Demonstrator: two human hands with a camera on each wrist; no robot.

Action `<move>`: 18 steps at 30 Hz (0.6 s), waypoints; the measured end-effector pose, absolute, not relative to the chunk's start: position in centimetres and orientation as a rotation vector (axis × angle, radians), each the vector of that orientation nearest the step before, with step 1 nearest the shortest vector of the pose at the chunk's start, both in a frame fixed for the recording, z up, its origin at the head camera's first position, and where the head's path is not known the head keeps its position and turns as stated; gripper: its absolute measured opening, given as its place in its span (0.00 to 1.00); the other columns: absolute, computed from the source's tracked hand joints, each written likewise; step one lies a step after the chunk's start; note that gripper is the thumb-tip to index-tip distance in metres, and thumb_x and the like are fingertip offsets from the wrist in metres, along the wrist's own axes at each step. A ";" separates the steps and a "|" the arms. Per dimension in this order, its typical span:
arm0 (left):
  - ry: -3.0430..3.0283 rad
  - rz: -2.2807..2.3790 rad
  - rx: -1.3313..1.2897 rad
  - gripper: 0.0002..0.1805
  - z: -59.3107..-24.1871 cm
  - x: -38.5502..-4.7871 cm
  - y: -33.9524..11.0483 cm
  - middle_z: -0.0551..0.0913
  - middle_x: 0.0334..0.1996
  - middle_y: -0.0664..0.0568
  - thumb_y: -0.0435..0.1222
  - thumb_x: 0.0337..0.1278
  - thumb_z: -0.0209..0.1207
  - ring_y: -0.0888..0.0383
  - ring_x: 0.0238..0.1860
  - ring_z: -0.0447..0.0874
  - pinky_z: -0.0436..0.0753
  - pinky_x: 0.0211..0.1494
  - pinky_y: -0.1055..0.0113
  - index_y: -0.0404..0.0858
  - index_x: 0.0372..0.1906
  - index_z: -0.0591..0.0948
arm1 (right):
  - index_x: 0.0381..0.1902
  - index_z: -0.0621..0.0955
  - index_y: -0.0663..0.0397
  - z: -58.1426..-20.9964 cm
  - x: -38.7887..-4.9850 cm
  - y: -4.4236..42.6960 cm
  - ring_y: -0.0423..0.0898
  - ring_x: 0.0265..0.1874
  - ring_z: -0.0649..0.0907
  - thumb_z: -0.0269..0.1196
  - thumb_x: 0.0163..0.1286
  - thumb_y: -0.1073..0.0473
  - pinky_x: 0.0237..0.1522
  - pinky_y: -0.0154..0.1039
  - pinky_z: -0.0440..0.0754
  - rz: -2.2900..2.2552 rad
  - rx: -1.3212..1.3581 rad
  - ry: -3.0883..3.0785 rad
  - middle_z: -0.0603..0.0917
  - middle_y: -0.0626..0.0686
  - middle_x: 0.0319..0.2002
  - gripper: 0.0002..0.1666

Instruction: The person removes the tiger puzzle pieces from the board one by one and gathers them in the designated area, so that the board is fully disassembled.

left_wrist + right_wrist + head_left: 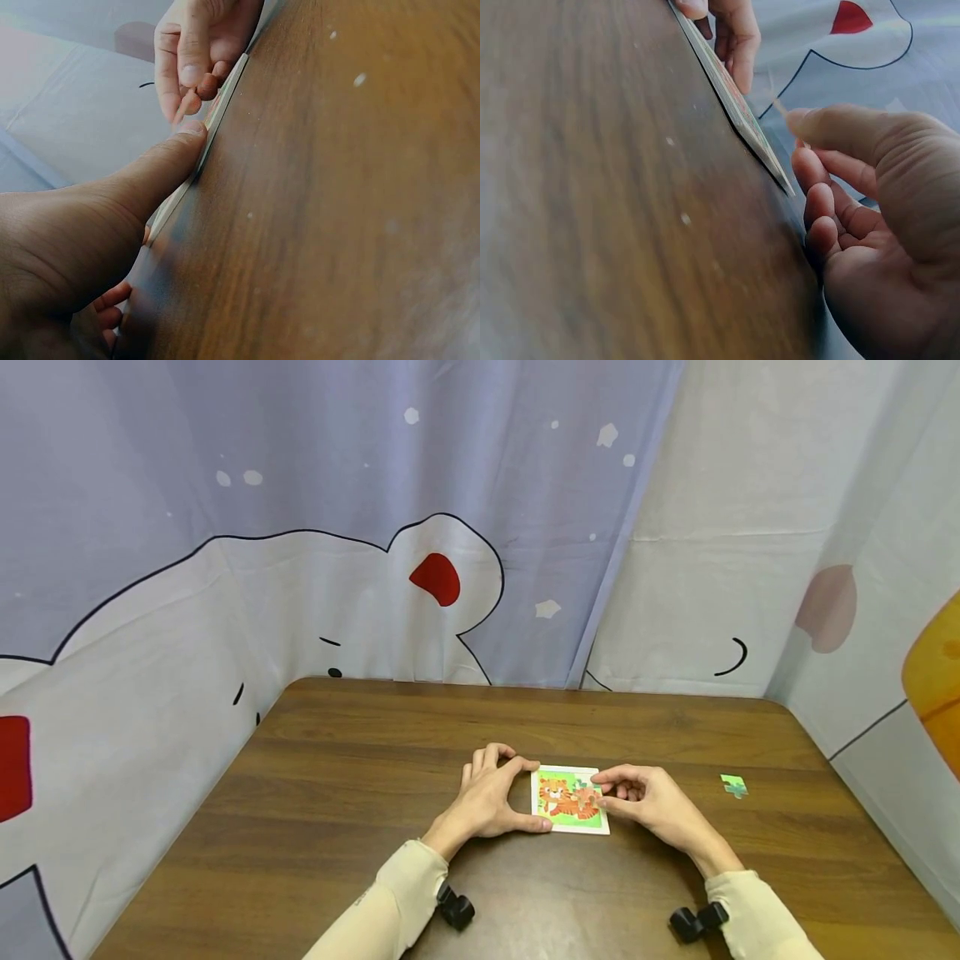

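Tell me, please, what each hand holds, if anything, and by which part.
The right hand pinches a jigsaw piece by its edge; the left hand grips the tiger jigsaw tray by its left end.

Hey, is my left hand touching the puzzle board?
Touching. The left wrist view shows your left hand, its thumb resting on the edge of the puzzle board.
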State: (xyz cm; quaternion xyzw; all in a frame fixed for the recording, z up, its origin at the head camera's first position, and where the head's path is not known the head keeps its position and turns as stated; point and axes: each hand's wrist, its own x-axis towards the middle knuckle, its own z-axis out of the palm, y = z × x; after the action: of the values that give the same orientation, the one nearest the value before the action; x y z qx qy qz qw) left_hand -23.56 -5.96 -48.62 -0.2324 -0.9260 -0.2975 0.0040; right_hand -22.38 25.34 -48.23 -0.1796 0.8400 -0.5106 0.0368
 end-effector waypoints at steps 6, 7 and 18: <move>-2.898 -0.934 -0.728 0.51 -48.6 -23.6 -5.9 0.69 0.74 0.47 0.65 0.43 0.85 0.44 0.73 0.64 0.65 0.70 0.45 0.54 0.75 0.82 | 0.58 0.90 0.61 -48.1 -22.5 25.7 0.39 0.33 0.80 0.78 0.73 0.62 0.30 0.30 0.77 -1.629 -0.518 2.522 0.85 0.57 0.39 0.18; -2.897 -0.934 -0.729 0.51 -48.6 -23.6 -5.9 0.69 0.74 0.47 0.65 0.43 0.85 0.44 0.73 0.64 0.65 0.70 0.45 0.54 0.75 0.82 | 0.58 0.90 0.61 -48.0 -22.5 25.7 0.39 0.33 0.80 0.77 0.73 0.62 0.30 0.30 0.77 -1.631 -0.518 2.518 0.85 0.57 0.39 0.18; -2.897 -0.934 -0.730 0.51 -48.6 -23.6 -6.0 0.69 0.74 0.47 0.65 0.43 0.85 0.44 0.73 0.63 0.65 0.70 0.45 0.54 0.75 0.82 | 0.63 0.87 0.65 -47.2 -22.5 26.4 0.39 0.38 0.84 0.74 0.77 0.63 0.38 0.32 0.85 -1.704 -0.530 2.465 0.87 0.57 0.44 0.20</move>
State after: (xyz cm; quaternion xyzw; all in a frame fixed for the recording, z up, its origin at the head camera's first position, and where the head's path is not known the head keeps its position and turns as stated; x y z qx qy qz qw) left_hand -23.64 -5.97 -48.59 -0.2333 -0.9255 -0.2984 0.0055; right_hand -22.50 26.36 -47.18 -0.1740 0.8091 -0.5591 0.0490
